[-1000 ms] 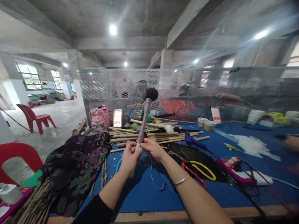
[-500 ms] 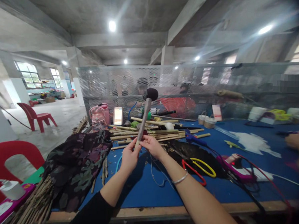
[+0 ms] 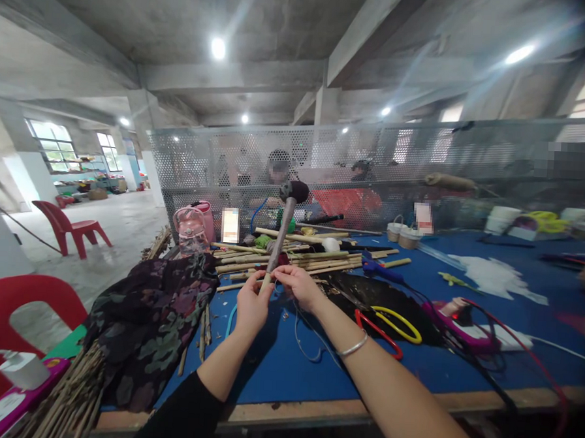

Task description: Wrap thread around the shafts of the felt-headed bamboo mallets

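Observation:
My left hand [image 3: 253, 305] grips the bare lower end of a wooden stick [image 3: 282, 235] that tilts up and away from me. Grey wrapping covers much of its length, and a dark round head [image 3: 295, 191] tops it. Close beside the stick, the fingers of my right hand [image 3: 296, 286] are pinched together on what looks like a thin grey cord [image 3: 299, 337], which hangs in a loop onto the blue table [image 3: 274, 375]. The exact pinch point is too small to make out. Scissors [image 3: 397, 324] with red and yellow handles lie right of my right hand.
Several wooden sticks [image 3: 319, 263] lie behind my hands, with a blue glue gun [image 3: 375, 268] at their right. Dark patterned cloth [image 3: 154, 329] drapes over the left side. A purple-white power strip [image 3: 482, 333] with cables lies right. A perforated metal screen [image 3: 216, 169] stands behind.
The stick's dark head has dipped slightly. My right fingers have shifted a little away from the stick, while my left hand keeps its hold.

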`<state>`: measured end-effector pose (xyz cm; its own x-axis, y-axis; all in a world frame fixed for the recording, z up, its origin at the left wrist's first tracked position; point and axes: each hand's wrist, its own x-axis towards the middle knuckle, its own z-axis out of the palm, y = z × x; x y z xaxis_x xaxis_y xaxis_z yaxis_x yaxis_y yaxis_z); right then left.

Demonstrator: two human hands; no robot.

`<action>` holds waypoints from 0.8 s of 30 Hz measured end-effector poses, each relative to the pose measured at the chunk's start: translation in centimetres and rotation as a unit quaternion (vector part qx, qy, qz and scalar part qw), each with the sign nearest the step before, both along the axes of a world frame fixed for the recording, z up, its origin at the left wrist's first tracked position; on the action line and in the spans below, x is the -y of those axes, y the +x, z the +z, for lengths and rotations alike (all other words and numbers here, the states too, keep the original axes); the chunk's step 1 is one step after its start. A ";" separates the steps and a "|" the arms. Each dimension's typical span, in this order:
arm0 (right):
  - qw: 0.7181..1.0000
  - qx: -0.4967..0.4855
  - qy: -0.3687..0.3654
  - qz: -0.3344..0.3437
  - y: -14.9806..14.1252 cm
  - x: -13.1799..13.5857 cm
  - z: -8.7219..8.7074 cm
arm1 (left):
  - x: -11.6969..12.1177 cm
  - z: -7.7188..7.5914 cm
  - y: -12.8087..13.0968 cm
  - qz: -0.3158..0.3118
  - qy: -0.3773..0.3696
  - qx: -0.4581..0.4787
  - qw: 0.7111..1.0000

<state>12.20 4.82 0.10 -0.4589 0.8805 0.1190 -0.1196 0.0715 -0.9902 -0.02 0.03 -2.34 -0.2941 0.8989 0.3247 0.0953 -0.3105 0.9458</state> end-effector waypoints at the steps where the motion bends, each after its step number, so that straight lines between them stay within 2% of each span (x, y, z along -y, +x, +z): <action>1: 1.000 -0.004 -0.011 -0.001 0.0 0.0 0.0 | 0.1 0.2 0.0 0.002 -0.001 -0.005 1.000; 11: 1.000 -0.003 0.006 -0.017 -0.3 0.1 -0.2 | 0.4 0.7 0.2 -0.027 -0.015 0.043 0.999; 18: 1.000 -0.009 0.011 -0.021 -0.1 -0.6 -0.5 | 0.3 0.6 0.5 -0.091 -0.041 0.134 0.986; 24: 0.995 -0.053 -0.030 0.075 0.3 -0.7 -0.3 | 0.7 0.9 1.0 -0.163 -0.076 0.213 0.960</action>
<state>12.45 5.49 -0.19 -0.5728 0.8105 0.1223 -0.2277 -0.0140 -0.9736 0.94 -0.66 -1.49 -0.0652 0.9934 0.0945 -0.3882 -0.1125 0.9147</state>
